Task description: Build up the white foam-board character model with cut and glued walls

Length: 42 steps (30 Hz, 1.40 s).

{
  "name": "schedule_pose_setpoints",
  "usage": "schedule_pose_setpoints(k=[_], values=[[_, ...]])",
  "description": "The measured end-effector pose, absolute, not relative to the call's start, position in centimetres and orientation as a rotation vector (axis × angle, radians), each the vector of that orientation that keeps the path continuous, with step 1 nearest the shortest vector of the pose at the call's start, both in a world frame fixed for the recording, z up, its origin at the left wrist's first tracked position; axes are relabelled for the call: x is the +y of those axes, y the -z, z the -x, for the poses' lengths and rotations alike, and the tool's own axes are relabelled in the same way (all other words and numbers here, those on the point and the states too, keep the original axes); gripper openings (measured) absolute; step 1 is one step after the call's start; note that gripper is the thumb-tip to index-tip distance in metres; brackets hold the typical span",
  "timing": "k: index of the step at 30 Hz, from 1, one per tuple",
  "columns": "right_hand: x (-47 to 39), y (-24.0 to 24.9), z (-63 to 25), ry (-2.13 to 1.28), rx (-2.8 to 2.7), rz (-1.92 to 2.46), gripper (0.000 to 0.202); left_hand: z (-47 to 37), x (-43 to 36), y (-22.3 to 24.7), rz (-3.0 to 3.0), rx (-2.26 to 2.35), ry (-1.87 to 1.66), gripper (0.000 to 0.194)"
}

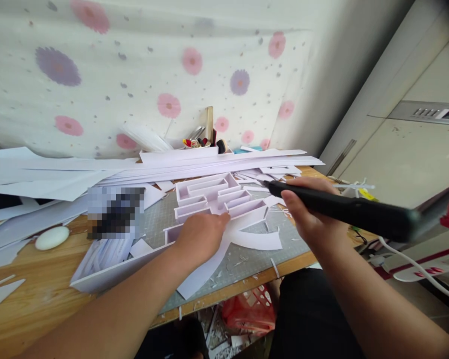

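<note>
In my right hand (pixel 314 209) I grip a thick black pen-shaped tool (pixel 340 202); its thin dark tip points left, above the board scraps, and its exact kind is unclear. My left hand (pixel 202 234) is closed, its fingertips pinched at the near side of a white board model (pixel 209 202) with several upright walls and narrow compartments. What lies under those fingers is hidden. A curved white strip (pixel 258 240) extends from beside the model over the grey cutting mat (pixel 243 262).
Long white sheets (pixel 217 167) are stacked behind the model. At left are a white oval object (pixel 52 238) and a white box (pixel 108 274) holding pale rods. A tool holder (pixel 179 155) stands by the wall. A white cable (pixel 415 269) hangs at right; a red basket (pixel 250 311) sits below.
</note>
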State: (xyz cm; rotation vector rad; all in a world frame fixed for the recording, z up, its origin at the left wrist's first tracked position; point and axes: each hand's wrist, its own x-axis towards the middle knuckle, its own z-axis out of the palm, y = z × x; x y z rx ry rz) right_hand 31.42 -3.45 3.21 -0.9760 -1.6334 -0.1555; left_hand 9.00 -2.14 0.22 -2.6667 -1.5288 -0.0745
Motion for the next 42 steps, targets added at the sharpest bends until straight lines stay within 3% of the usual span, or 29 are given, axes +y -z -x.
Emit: schedule_pose_setpoints(k=[5, 10, 17, 18, 20, 22, 32, 34, 38, 42], values=[[0.2, 0.7, -37.9, 0.103, -2.03, 1.239, 0.031, -8.8, -3.0, -1.6, 2.659, -1.548, 0.106, 0.022], [3.2, 3.8, -41.5, 0.097, -2.127, 1.326, 0.03, -8.2, -3.8, -3.4, 2.797, -1.578, 0.293, 0.031], [-0.2, -0.3, -37.6, 0.343, -1.792, 1.259, 0.037, -8.0, -3.7, -3.7, 2.886, -1.618, 0.283, 0.031], [-1.4, -1.1, -36.4, 0.324, -1.893, 1.161, 0.041, -7.9, -3.8, -3.8, 2.908, -1.615, 0.297, 0.031], [-3.4, -2.4, -34.1, 0.294, -2.286, 0.933, 0.066, -7.8, -3.9, -4.0, 2.963, -1.606, 0.336, 0.031], [-4.5, -2.8, -32.4, 0.24, -2.451, 0.855, 0.072, -7.6, -4.0, -4.3, 3.022, -1.605, 0.391, 0.029], [-4.3, -2.5, -31.1, -0.541, -2.124, 0.469, 0.062, -6.8, -5.8, -6.4, 3.27, -1.479, 0.778, 0.024], [-4.6, -2.3, -30.5, -0.709, -2.006, 0.432, 0.064, -6.4, -6.6, -6.8, 3.192, -1.416, 0.871, 0.032], [-4.6, -1.6, -29.5, -1.185, -1.598, 0.4, 0.065, -5.5, -8.1, -6.6, 2.839, -1.421, 0.817, 0.073], [-3.9, -1.4, -29.0, -1.331, -1.328, 0.339, 0.056, -4.8, -8.2, -5.9, 2.598, -1.563, 0.723, 0.072]])
